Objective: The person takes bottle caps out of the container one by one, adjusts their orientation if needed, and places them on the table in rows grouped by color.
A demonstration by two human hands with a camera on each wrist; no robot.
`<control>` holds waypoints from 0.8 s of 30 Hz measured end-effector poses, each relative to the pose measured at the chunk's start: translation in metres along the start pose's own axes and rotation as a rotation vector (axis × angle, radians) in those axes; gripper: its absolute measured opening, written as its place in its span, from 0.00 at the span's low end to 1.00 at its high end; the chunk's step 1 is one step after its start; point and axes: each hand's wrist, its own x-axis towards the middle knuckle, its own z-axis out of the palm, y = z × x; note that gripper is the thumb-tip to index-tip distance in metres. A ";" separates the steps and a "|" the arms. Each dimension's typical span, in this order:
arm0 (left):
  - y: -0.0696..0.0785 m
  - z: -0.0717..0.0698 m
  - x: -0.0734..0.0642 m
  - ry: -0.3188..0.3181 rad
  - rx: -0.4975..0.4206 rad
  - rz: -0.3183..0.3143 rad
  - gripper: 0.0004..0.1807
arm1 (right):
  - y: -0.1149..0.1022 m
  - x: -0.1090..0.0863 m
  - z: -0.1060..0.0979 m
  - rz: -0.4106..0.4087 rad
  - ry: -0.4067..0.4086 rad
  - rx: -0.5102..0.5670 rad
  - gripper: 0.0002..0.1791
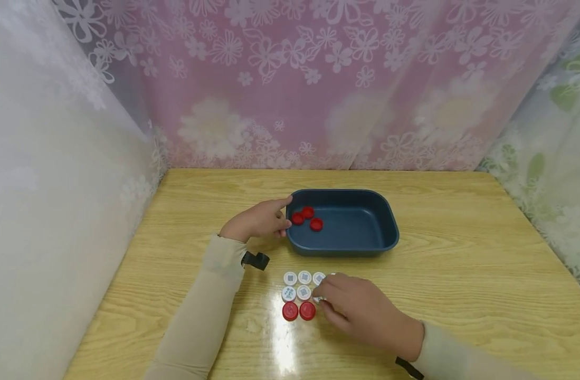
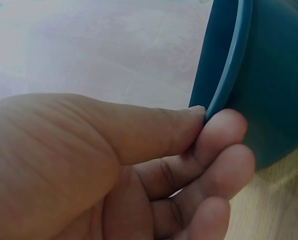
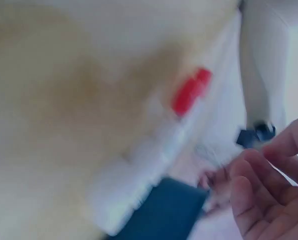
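My left hand (image 1: pixel 258 219) is at the left end of a dark blue plastic tub (image 1: pixel 389 224). Up close in the left wrist view, thumb and forefinger pinch the tub's rim (image 2: pixel 234 55). Inside the tub lie three red bottle caps (image 1: pixel 316 225), at its left side. My right hand (image 1: pixel 368 311) hovers at the right of a cluster of caps, fingers loosely bent, nothing visible between them in the right wrist view. Two red caps (image 1: pixel 290 311) form the near row; white caps (image 1: pixel 304 293) with printed tops lie in rows behind them. The right hand partly covers some white caps.
The caps and tub share a wood-grain table (image 1: pixel 460 253). Behind it hangs a pink floral curtain (image 1: pixel 290 105), with pale coverings at both sides. Black straps (image 1: pixel 255 260) carry the wrist cameras. The right wrist view is heavily blurred.
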 end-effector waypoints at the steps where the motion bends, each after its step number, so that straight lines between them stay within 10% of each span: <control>1: 0.000 0.000 0.000 0.003 0.002 -0.001 0.39 | 0.004 0.004 -0.006 0.020 0.022 0.018 0.11; 5: -0.001 -0.001 0.000 0.012 0.023 -0.001 0.39 | 0.027 0.029 -0.029 0.140 0.073 0.058 0.15; 10: -0.003 -0.003 0.000 0.017 0.036 -0.009 0.39 | 0.077 0.072 -0.043 0.286 -0.067 0.000 0.15; 18: -0.005 -0.003 0.000 0.007 0.004 0.025 0.39 | 0.134 0.125 -0.026 -0.147 -0.548 -0.355 0.15; 24: -0.005 -0.001 -0.001 -0.006 0.003 0.036 0.39 | 0.137 0.151 -0.008 -0.204 -0.744 -0.435 0.16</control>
